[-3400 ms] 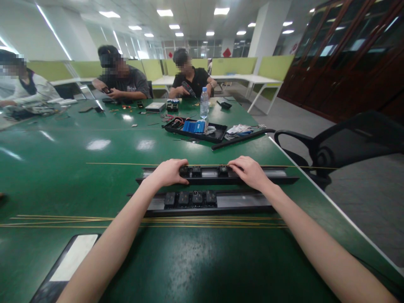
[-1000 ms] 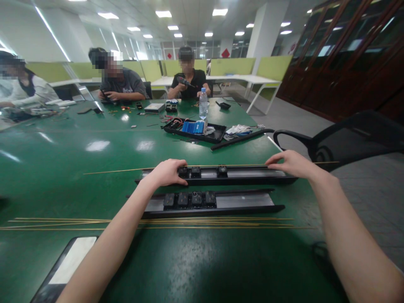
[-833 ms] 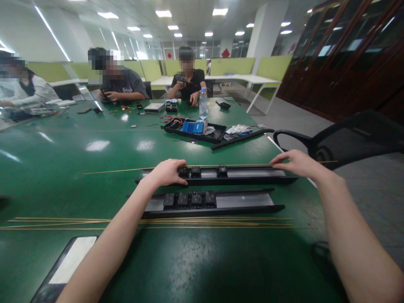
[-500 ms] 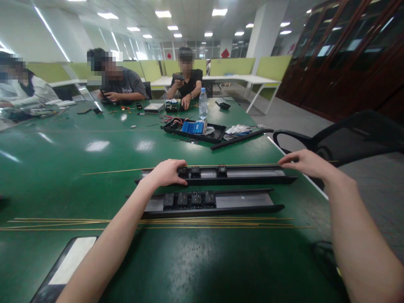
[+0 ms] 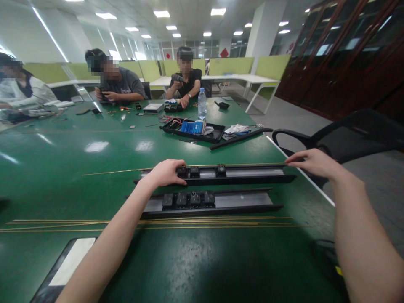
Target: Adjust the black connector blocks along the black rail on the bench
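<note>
My left hand (image 5: 168, 172) is closed around the left part of the farther black channel (image 5: 259, 180), thumb on its near wall and fingers over the far side. Several small black blocks (image 5: 221, 170) sit inside it. A thin brass-coloured rod (image 5: 110, 172) runs along its far edge and sticks out to the left. At the channel's right end, my right hand (image 5: 311, 162) pinches the rod between thumb and fingers. Closer to me lies a second black channel (image 5: 246, 206) with several black blocks (image 5: 181, 200) in a row. Several loose rods (image 5: 214, 223) lie in front of it.
A black tray (image 5: 217, 134) with a blue finned part (image 5: 192, 126), gloves (image 5: 236, 131), a black strip (image 5: 240, 139) and a water bottle (image 5: 202, 104) stand farther back. Co-workers sit across the table. A chair (image 5: 356, 134) is at the right edge; a dark flat case (image 5: 65, 269) lies lower left.
My right hand has moved a little to the right along the rod. My left hand stays on the channel. Across the table, a co-worker's hand has shifted onto a black box.
</note>
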`<state>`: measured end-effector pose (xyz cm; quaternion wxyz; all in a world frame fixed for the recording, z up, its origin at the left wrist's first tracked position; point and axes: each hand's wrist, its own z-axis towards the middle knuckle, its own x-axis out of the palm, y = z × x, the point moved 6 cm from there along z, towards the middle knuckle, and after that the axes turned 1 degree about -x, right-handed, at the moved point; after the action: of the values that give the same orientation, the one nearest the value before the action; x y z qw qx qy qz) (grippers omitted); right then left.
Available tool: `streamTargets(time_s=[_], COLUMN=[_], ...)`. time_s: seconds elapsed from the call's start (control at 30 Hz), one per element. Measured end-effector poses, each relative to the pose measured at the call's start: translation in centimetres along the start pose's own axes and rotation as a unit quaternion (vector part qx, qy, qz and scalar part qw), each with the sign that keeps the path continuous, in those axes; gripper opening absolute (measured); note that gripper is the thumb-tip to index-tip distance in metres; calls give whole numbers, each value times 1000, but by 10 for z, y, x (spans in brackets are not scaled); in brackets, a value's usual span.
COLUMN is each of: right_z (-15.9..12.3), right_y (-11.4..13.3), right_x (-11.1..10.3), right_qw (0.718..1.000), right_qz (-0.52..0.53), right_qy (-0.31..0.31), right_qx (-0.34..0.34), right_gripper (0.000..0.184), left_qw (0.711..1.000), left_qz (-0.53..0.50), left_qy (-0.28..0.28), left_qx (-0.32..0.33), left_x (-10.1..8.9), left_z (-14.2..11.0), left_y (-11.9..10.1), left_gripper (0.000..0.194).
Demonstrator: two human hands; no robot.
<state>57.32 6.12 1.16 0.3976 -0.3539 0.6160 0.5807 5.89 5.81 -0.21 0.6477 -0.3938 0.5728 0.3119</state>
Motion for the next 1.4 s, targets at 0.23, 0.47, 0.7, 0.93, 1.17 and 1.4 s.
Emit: streamTargets(time_s=[0.23, 0.47, 0.7, 0.93, 1.17, 1.4], right_z=[0, 0, -2, -3, -2, -19], right_y=[-15, -30, -33, -44, -57, 10], right_x=[-1, -3, -7, -13, -27, -46], right_qw=[1000, 999, 998, 993, 969, 957], right_qz=[6, 3, -9, -28, -149, -124], right_qy=[-6, -24, -34, -73, -137, -251], right_qx=[17, 31, 45, 86, 140, 72], right_gripper=[17, 24, 26, 23, 26, 36], left_qw=[1000, 1000, 1000, 1000, 1000, 1000], left_qz=[-3, -4, -11, -10, -5, -1], left_qy=[-1, -1, 4, 7, 1, 5], left_qx=[2, 2, -1, -9, 2, -2], left_x=[0, 1, 0, 0, -1, -1], left_z=[0, 0, 0, 0, 0, 0], left_y=[0, 1, 0, 1, -1, -1], left_gripper=[66, 67, 66, 66, 65, 64])
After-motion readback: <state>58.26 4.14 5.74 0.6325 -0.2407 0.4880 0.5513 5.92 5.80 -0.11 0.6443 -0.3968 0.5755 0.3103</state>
